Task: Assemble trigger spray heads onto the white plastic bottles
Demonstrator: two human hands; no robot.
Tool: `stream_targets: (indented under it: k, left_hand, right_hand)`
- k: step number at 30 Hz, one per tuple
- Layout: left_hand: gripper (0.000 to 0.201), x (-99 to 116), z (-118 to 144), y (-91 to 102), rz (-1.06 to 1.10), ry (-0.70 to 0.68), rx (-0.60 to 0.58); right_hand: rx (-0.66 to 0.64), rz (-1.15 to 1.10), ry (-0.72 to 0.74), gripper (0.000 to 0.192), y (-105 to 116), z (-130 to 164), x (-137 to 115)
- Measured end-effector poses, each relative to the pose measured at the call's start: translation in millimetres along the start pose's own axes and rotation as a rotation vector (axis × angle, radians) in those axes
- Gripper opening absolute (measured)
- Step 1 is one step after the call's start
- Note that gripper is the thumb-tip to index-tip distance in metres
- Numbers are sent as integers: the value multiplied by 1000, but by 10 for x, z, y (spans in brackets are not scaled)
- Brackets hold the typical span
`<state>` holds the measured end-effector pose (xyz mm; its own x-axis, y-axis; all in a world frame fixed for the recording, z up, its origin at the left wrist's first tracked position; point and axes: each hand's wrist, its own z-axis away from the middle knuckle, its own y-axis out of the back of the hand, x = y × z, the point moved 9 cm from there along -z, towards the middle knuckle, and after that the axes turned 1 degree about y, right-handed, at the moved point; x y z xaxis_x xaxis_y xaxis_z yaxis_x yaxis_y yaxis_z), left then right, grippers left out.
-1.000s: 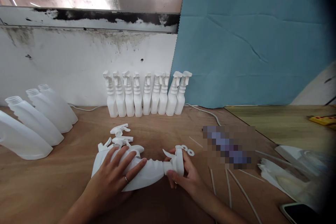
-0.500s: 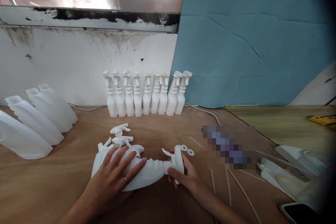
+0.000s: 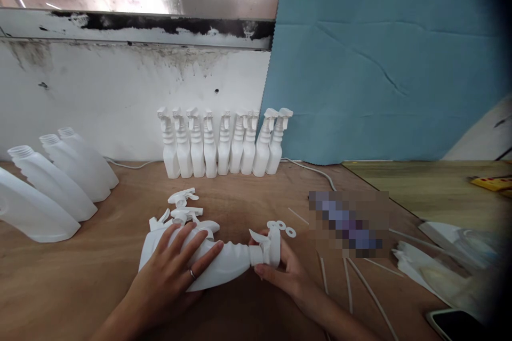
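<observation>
A white spray bottle (image 3: pixel 224 264) lies on its side on the wooden table (image 3: pixel 100 261), neck pointing right. My left hand (image 3: pixel 176 266) presses flat on the bottle's body, a ring on one finger. My right hand (image 3: pixel 284 272) grips the white trigger head (image 3: pixel 269 248) seated on the bottle's neck. A few loose trigger heads (image 3: pixel 184 208) lie just behind the bottle. Small white washers (image 3: pixel 282 227) sit beside the trigger head.
A row of several finished spray bottles (image 3: pixel 224 144) stands against the back wall. Capless bottles (image 3: pixel 52 186) lie at the left. Thin white dip tubes (image 3: pixel 360 277) lie at the right, by plastic bags (image 3: pixel 440 266) and a phone (image 3: pixel 456 325).
My right hand has turned slightly on the trigger head, which has rotated a little on the neck. The left hand and the bottle have stayed in place.
</observation>
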<state>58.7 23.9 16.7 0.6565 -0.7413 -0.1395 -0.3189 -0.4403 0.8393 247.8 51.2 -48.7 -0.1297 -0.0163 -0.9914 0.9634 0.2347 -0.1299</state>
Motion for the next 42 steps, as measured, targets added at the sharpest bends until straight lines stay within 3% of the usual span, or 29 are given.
stream_targets:
  k: [4,8,14,17,26,30,35,42]
  left_hand:
    - [74,15,10,-6,-23,-13,-3]
    - [61,69,10,2,-79,-55,12]
    - [57,73,2,8,-95,-54,32]
    - [59,74,9,-14,-86,-52,5]
    - [51,152,27,69,-87,-45,74]
    - [53,138,33,99,-76,-48,100]
    - [48,118,44,121,-10,-47,137]
    - [44,241,17,102,-26,-119,132]
  right_hand:
    - [8,43,35,52,-27,-36,72]
    - [43,56,49,49,-14,-59,119]
    - [25,34,114,48,-8,-1,2]
    - [62,35,75,48,15,7,24]
    - [124,-9,55,46,11,5,9]
    - [59,-111,94,43,-50,18,-41]
    - [-10,-257,58,61,-136,52,-34]
    - [17,-313,-25,38,-110,63,78]
